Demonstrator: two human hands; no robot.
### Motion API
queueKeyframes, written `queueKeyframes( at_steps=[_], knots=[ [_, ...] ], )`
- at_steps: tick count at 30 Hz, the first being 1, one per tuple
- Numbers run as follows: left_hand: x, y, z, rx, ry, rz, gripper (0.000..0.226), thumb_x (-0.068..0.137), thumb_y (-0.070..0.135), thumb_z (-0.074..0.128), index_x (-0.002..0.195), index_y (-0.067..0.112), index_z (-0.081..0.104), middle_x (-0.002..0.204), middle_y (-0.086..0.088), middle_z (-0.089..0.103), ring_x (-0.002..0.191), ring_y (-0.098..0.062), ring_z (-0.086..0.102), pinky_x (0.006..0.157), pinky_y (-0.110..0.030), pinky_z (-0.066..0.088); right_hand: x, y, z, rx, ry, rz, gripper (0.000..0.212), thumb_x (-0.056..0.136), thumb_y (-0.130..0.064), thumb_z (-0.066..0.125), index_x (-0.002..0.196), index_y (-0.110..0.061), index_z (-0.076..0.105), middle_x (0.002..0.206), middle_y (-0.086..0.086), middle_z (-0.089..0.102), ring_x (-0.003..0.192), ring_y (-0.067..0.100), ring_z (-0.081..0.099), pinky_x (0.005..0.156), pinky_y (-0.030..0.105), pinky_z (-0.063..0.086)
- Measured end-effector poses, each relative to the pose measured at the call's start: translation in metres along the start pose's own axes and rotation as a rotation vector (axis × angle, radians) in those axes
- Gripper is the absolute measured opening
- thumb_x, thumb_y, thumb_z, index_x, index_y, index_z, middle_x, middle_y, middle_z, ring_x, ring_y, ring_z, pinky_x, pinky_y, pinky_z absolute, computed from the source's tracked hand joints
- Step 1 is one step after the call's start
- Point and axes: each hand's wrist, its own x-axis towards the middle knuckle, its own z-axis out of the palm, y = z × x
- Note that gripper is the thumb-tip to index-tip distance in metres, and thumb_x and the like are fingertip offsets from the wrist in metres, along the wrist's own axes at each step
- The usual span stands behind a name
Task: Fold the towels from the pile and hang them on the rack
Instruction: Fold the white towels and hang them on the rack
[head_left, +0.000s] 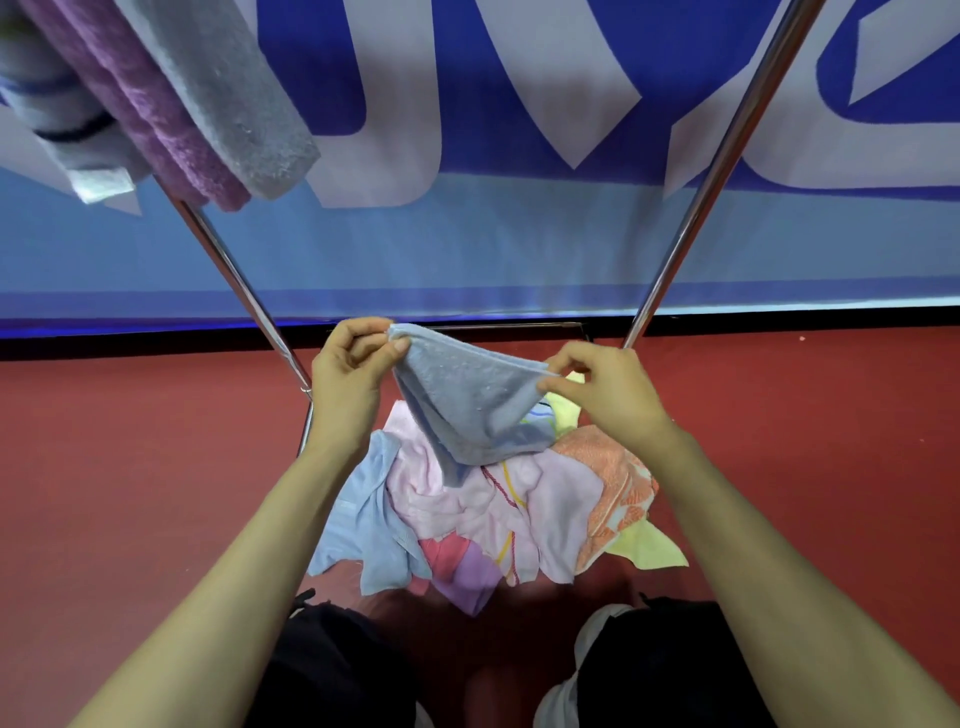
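A light blue towel (470, 402) hangs folded between my two hands above the pile. My left hand (348, 371) pinches its upper left corner. At the towel's right corner my right hand (605, 387) pinches the edge. The pile of towels (467, 514) lies on the red floor below, with pink, pale blue, orange, yellow and purple cloths. The rack's two chrome legs (722, 156) slant up at either side. On the rack at top left hang a grey towel (228, 104), a purple towel (140, 109) and a white towel with blue stripes (52, 104).
A blue and white banner (519, 156) covers the wall behind the rack. The red floor (130, 467) spreads to both sides of the pile. My dark trousers and white shoes (587, 654) are at the bottom edge.
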Motion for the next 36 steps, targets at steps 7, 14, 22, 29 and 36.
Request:
queueKeyframes(
  at_steps=[7, 14, 22, 29, 36],
  knots=[
    [-0.040, 0.032, 0.007, -0.013, 0.010, 0.071, 0.035, 0.080, -0.011, 0.066, 0.079, 0.016, 0.043, 0.069, 0.002, 0.068, 0.070, -0.005, 0.064, 0.071, -0.014, 0.049, -0.033, -0.037, -0.038, 0.286, 0.206, 0.076, 0.026, 0.074, -0.004, 0.077, 0.066, -0.021, 0.060, 0.065, -0.005, 0.064, 0.054, -0.002, 0.054, 0.060, 0.011, 0.043],
    [-0.049, 0.148, 0.021, 0.031, -0.019, 0.270, 0.024, 0.081, -0.010, 0.065, 0.070, 0.011, 0.061, 0.069, 0.004, 0.068, 0.076, -0.006, 0.064, 0.079, -0.015, 0.048, -0.040, -0.144, -0.137, 0.231, 0.341, -0.143, 0.025, 0.077, -0.009, 0.076, 0.068, -0.025, 0.059, 0.070, -0.005, 0.065, 0.068, 0.010, 0.059, 0.070, 0.026, 0.050],
    [-0.065, 0.279, 0.041, 0.137, -0.034, 0.499, 0.033, 0.083, -0.011, 0.055, 0.070, 0.016, 0.070, 0.087, 0.001, 0.072, 0.075, -0.003, 0.062, 0.068, -0.010, 0.047, -0.057, -0.245, -0.230, 0.148, 0.453, -0.315, 0.006, 0.086, -0.012, 0.065, 0.084, -0.013, 0.060, 0.078, -0.004, 0.063, 0.073, 0.007, 0.055, 0.069, 0.021, 0.045],
    [-0.068, 0.317, 0.040, 0.160, -0.050, 0.538, 0.036, 0.080, -0.017, 0.051, 0.065, 0.012, 0.066, 0.078, 0.003, 0.069, 0.080, -0.004, 0.063, 0.079, -0.015, 0.048, -0.064, -0.271, -0.257, 0.165, 0.411, -0.364, 0.006, 0.088, -0.014, 0.066, 0.090, -0.016, 0.062, 0.086, -0.009, 0.064, 0.081, 0.003, 0.059, 0.072, 0.012, 0.047],
    [-0.071, 0.322, 0.030, -0.041, -0.085, 0.442, 0.022, 0.080, 0.000, 0.072, 0.075, 0.011, 0.053, 0.070, -0.005, 0.067, 0.075, -0.016, 0.065, 0.080, -0.031, 0.055, -0.068, -0.284, -0.266, 0.205, 0.351, -0.346, 0.016, 0.089, -0.015, 0.066, 0.103, -0.021, 0.061, 0.097, -0.004, 0.063, 0.092, 0.011, 0.061, 0.080, 0.024, 0.052]
  ],
)
